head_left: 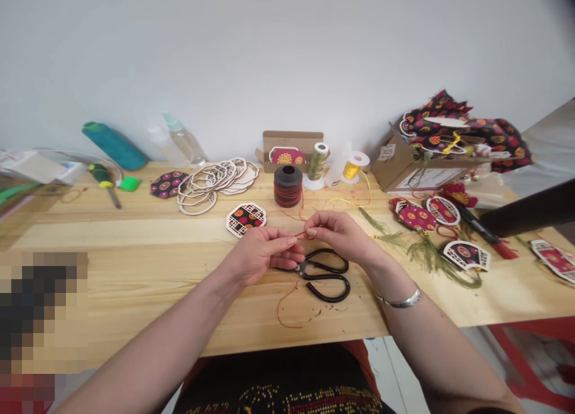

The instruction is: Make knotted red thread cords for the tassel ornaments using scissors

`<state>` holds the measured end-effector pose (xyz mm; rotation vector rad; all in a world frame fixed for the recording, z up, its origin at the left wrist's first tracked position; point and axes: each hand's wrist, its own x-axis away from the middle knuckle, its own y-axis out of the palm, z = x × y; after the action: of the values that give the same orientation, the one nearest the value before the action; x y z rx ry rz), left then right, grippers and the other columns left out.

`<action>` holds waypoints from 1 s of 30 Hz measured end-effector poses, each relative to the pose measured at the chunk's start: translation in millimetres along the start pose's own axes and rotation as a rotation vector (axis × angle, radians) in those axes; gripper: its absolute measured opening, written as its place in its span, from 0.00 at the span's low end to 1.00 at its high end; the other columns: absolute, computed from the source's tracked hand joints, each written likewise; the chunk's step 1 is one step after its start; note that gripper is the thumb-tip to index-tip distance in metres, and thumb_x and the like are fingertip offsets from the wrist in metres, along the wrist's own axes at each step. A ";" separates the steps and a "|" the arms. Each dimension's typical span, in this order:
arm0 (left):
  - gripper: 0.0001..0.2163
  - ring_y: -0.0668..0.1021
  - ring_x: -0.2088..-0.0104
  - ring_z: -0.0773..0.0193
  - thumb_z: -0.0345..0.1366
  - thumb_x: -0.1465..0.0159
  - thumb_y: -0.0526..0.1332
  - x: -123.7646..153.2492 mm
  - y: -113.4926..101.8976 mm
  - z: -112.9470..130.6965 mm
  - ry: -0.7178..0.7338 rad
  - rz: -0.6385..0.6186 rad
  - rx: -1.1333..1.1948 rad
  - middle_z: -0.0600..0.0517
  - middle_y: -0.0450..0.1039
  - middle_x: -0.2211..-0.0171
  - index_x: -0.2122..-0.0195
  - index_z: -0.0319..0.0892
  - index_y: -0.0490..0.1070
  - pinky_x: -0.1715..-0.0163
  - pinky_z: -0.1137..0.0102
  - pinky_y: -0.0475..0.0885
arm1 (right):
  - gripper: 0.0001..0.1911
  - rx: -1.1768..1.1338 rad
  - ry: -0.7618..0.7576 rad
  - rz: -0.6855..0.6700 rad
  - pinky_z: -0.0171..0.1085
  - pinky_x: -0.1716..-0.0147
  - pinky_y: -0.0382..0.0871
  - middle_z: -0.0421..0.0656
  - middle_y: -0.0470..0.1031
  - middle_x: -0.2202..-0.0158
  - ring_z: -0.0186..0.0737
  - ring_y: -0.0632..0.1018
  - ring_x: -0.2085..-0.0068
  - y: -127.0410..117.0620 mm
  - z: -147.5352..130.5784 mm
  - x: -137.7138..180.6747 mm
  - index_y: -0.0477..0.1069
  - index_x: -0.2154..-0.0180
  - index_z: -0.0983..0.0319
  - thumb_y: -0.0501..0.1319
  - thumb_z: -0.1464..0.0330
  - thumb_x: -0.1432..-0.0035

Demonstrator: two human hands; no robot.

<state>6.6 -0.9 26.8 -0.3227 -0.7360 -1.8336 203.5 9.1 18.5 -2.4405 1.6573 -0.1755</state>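
Observation:
Between my two hands runs a thin red cord (300, 236), pinched at both ends by thumb and fingers. My left hand (269, 252) grips one part of it, and a loose tail (279, 309) lies on the table below. My right hand (330, 231) pinches the cord a little to the right. Black-handled scissors (329, 276) rest under the hands, their blades partly hidden by my left hand. Just behind the left hand is an octagonal ornament (246, 219) with a pale frame and patterned fabric. A dark spool wound with red cord (288, 186) stands beyond the hands.
Pale wooden frames (220, 183) are heaped at the back left near a screwdriver (105, 183). Green thread (315, 162) and yellow cord (354, 165) stand behind. A cardboard box (404, 156) of fabric and tasselled ornaments (413, 216) occupy the right.

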 end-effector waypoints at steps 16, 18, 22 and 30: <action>0.05 0.76 0.79 0.70 0.28 0.47 0.70 0.7 -1.3 -2.8 0.124 0.061 -0.171 0.51 0.78 0.79 0.68 0.36 0.81 0.74 0.75 0.74 | 0.09 0.043 -0.130 0.141 0.40 0.60 0.71 0.44 0.80 0.62 0.37 0.77 0.63 -2.5 6.7 -2.9 0.78 0.61 0.61 0.62 0.70 0.43; 0.06 0.76 0.79 0.71 0.27 0.46 0.68 1.5 -1.5 -2.6 0.143 0.067 -0.236 0.52 0.78 0.79 0.66 0.37 0.82 0.74 0.75 0.72 | 0.09 0.198 -0.253 0.172 0.40 0.60 0.70 0.43 0.79 0.65 0.37 0.77 0.63 -0.9 8.7 -3.4 0.78 0.61 0.61 0.60 0.71 0.40; 0.05 0.74 0.80 0.69 0.28 0.45 0.67 1.3 -0.8 -2.7 0.179 0.114 -0.358 0.53 0.76 0.81 0.68 0.38 0.81 0.77 0.75 0.69 | 0.07 0.482 -0.466 0.238 0.40 0.61 0.69 0.44 0.76 0.68 0.39 0.74 0.63 -0.6 10.9 -3.7 0.77 0.66 0.61 0.59 0.71 0.37; 0.05 0.71 0.82 0.70 0.28 0.44 0.65 3.3 6.4 0.8 0.170 0.118 -0.428 0.54 0.72 0.84 0.76 0.37 0.78 0.81 0.77 0.64 | 0.12 0.729 -0.536 0.296 0.38 0.67 0.64 0.43 0.71 0.73 0.40 0.68 0.67 -3.1 9.9 -4.5 0.68 0.72 0.61 0.56 0.69 0.34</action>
<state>11.1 -4.3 31.3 -0.4692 -0.1975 -1.8690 206.6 15.3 9.6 -1.5174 1.3607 -0.0556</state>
